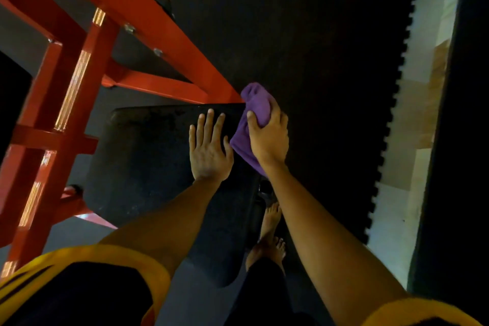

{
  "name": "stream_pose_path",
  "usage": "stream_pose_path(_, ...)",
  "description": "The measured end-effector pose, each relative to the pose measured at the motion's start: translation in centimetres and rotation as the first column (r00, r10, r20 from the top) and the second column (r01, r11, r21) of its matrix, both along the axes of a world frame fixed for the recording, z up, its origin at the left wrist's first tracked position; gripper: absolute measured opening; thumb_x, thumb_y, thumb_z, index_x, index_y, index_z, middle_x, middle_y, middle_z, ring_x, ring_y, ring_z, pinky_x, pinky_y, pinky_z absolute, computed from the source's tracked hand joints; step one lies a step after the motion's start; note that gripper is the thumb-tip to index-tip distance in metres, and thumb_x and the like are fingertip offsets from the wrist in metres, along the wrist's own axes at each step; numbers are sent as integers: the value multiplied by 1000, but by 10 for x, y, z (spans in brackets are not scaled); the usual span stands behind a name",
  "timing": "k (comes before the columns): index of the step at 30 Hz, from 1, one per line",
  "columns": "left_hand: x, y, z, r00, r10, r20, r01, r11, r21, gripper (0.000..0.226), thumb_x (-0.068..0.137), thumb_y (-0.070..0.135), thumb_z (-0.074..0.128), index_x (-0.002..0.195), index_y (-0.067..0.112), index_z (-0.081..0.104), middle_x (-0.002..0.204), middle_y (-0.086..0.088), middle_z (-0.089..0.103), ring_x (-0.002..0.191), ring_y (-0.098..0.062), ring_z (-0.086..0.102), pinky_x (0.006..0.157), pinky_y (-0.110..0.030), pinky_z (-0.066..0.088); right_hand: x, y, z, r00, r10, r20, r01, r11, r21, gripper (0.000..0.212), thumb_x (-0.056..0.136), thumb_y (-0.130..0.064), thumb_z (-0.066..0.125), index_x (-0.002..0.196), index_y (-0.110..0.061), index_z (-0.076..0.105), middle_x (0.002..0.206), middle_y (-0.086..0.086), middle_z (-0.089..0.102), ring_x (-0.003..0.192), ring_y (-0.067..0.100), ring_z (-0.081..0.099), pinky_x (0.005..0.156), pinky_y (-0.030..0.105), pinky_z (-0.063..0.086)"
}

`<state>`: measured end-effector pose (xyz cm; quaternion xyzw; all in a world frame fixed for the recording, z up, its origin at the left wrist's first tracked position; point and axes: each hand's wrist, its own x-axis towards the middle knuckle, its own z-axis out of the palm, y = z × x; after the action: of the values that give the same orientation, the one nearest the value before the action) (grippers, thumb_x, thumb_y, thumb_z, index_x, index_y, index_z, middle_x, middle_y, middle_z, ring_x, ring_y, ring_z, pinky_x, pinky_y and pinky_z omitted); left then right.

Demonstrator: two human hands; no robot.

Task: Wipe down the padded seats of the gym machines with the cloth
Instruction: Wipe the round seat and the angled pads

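A black padded seat (148,156) of a red-framed gym machine lies below me in the head view. My left hand (209,148) rests flat on the seat's right part, fingers spread, holding nothing. My right hand (268,135) grips a bunched purple cloth (258,106) and presses it against the seat's far right edge. Part of the cloth hangs down below my palm along the seat's side.
The red steel frame (79,82) with bolts runs along the left and behind the seat. Black rubber floor mats (317,47) with a toothed edge meet pale tiles (412,119) at the right. My bare feet (267,241) stand beside the seat.
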<state>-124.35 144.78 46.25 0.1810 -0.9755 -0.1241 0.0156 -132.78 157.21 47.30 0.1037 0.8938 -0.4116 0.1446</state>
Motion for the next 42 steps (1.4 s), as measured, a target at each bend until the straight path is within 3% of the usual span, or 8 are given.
stream_pose_path(3,-1,1,-1,1000,4,29,-4,1000,8,59,101,38,31,158,20,31,167,-8,21,156,-25,13,127,-47,7,38,7,1,1000,26,17,-27,998,58,70,97,-56,56,158,-34,29,158,13,34,136,36,48,99,44,52)
stream_pose_path(8,0,0,-2,1000,-23,6,23,999,-22,64,99,43,35,155,11,36,164,-13,27,154,-31,20,126,-51,13,-11,-11,4,805,570,-167,-479,789,385,56,93,-52,60,146,-37,50,161,6,36,152,40,24,119,61,27)
stream_pose_path(12,-2,2,-2,1000,-18,11,19,999,-38,60,104,41,25,157,13,30,165,-11,26,154,-29,19,126,-52,14,-63,-37,19,749,663,6,-605,679,416,39,97,-63,48,109,-28,62,114,1,65,112,25,59,94,41,45)
stream_pose_path(16,-2,1,-4,1000,2,17,-1,999,-34,61,104,37,25,158,9,28,166,-10,25,155,-27,17,126,-51,14,-88,-63,33,713,657,245,-693,603,395,52,100,-67,40,74,-23,52,74,-1,54,82,20,57,75,34,35)
stream_pose_path(25,-3,3,-1,1000,16,24,-16,1000,-4,59,101,36,31,157,19,32,167,-6,23,155,-25,15,126,-49,11,-59,17,-1,882,471,-31,-461,874,155,51,93,-70,46,125,-31,58,111,-9,65,99,13,66,85,37,56)
stream_pose_path(33,-4,0,-4,999,7,34,-6,1000,-5,58,103,38,27,156,15,32,165,-9,26,155,-26,17,125,-52,15,-83,-47,32,676,734,66,-688,596,415,39,102,-61,43,93,-25,56,87,-2,60,84,16,58,76,32,36)
stream_pose_path(38,-4,2,1,999,19,28,-19,1000,-15,60,101,36,30,158,19,32,167,-7,24,155,-25,15,126,-50,12,-66,-10,15,939,344,22,-341,915,218,39,101,-58,49,115,-23,63,92,-8,56,87,14,60,74,31,41)
stream_pose_path(42,-4,3,0,998,21,63,-18,999,-35,60,100,35,29,159,20,29,168,-6,19,156,-24,12,126,-49,10,-43,-21,3,994,108,-13,-101,961,259,53,95,-62,56,128,-21,59,118,3,65,99,24,68,73,32,49)
